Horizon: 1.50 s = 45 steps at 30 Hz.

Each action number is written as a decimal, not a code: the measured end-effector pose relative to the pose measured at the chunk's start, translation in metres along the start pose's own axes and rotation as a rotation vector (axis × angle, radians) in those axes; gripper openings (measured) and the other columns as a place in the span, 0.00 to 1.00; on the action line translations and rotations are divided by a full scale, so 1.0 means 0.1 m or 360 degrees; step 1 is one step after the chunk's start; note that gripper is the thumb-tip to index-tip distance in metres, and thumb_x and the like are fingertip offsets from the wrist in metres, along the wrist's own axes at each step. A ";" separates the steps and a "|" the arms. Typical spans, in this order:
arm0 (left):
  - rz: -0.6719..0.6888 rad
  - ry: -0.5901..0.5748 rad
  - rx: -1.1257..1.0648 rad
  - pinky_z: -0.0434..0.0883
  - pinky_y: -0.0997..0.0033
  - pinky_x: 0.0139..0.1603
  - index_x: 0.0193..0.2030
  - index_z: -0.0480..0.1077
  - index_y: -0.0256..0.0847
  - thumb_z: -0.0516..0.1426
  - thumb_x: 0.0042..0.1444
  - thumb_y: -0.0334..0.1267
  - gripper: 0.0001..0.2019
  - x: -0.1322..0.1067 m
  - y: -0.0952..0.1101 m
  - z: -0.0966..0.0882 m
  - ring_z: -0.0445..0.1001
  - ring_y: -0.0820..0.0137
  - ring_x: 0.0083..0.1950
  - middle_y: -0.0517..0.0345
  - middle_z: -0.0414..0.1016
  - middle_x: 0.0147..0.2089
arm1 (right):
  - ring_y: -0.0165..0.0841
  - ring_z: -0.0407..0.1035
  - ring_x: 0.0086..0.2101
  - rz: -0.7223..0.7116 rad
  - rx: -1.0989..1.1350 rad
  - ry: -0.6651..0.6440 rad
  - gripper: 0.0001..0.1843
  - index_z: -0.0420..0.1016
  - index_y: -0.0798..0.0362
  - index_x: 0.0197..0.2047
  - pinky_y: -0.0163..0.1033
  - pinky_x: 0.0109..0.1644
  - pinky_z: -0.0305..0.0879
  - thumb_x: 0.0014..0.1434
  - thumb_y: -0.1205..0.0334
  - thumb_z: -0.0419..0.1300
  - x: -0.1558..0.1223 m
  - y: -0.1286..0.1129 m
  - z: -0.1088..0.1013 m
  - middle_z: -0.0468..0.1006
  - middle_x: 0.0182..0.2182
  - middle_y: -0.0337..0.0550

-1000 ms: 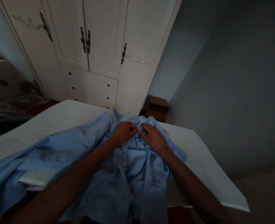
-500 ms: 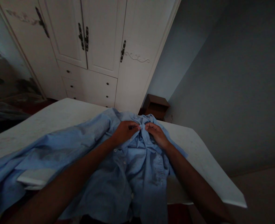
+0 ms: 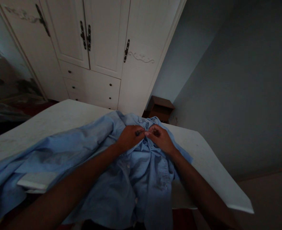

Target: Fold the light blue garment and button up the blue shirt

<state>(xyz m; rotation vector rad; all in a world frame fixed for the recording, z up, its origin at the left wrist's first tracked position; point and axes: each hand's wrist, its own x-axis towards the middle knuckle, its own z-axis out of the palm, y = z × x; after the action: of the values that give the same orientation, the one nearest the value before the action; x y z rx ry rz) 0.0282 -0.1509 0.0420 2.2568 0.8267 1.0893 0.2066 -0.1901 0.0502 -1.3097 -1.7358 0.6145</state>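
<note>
A light blue button-up shirt [image 3: 112, 188] lies spread over a white table [image 3: 66, 116], its front toward me and one sleeve stretched out to the left. Near the collar, my left hand [image 3: 131, 135] pinches the cloth at the front opening. My right hand [image 3: 161, 137] is closed on the same spot, its thumb and fingers meeting the left fingertips. Whatever small part lies between the fingertips is hidden. Below the hands, a few pale buttons show along the front edge, and the shirt hangs over the table's near side.
Behind the table stands a white wardrobe [image 3: 102, 41] with dark handles and drawers. A small brown open cabinet [image 3: 161, 107] sits on the floor beside the grey wall [image 3: 239, 80]. Dark, indistinct items [image 3: 6, 116] lie at far left.
My right hand has moved slightly left, bringing its thumb and fingers against my left fingertips. The left hand keeps its pinch near the collar. The shirt lies almost the same.
</note>
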 end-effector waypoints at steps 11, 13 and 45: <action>0.0051 -0.0054 -0.0092 0.61 0.78 0.28 0.28 0.75 0.37 0.55 0.56 0.35 0.10 -0.01 -0.02 0.05 0.68 0.76 0.26 0.62 0.73 0.23 | 0.28 0.68 0.23 -0.0243 -0.0704 0.0003 0.09 0.74 0.54 0.28 0.31 0.30 0.59 0.58 0.61 0.58 -0.05 -0.15 -0.09 0.73 0.21 0.36; 0.0034 -0.0057 -0.0091 0.61 0.78 0.28 0.27 0.75 0.36 0.56 0.56 0.35 0.10 -0.01 -0.02 0.06 0.68 0.76 0.25 0.62 0.73 0.23 | 0.28 0.67 0.22 -0.0266 -0.0864 -0.0013 0.10 0.73 0.54 0.26 0.32 0.29 0.56 0.57 0.63 0.57 -0.06 -0.16 -0.07 0.73 0.20 0.37; 0.0092 -0.0334 0.0004 0.63 0.73 0.35 0.32 0.69 0.38 0.52 0.62 0.41 0.11 -0.03 -0.14 0.07 0.70 0.70 0.32 0.59 0.71 0.28 | 0.27 0.67 0.22 0.0161 -0.0004 -0.0462 0.15 0.78 0.56 0.31 0.31 0.26 0.62 0.56 0.53 0.59 -0.03 -0.02 -0.19 0.76 0.22 0.38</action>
<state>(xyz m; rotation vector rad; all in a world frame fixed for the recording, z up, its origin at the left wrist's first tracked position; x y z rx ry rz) 0.0284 -0.1450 0.0271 2.3606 0.6808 0.8577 0.2216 -0.1957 0.0605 -1.3691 -1.9087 0.8971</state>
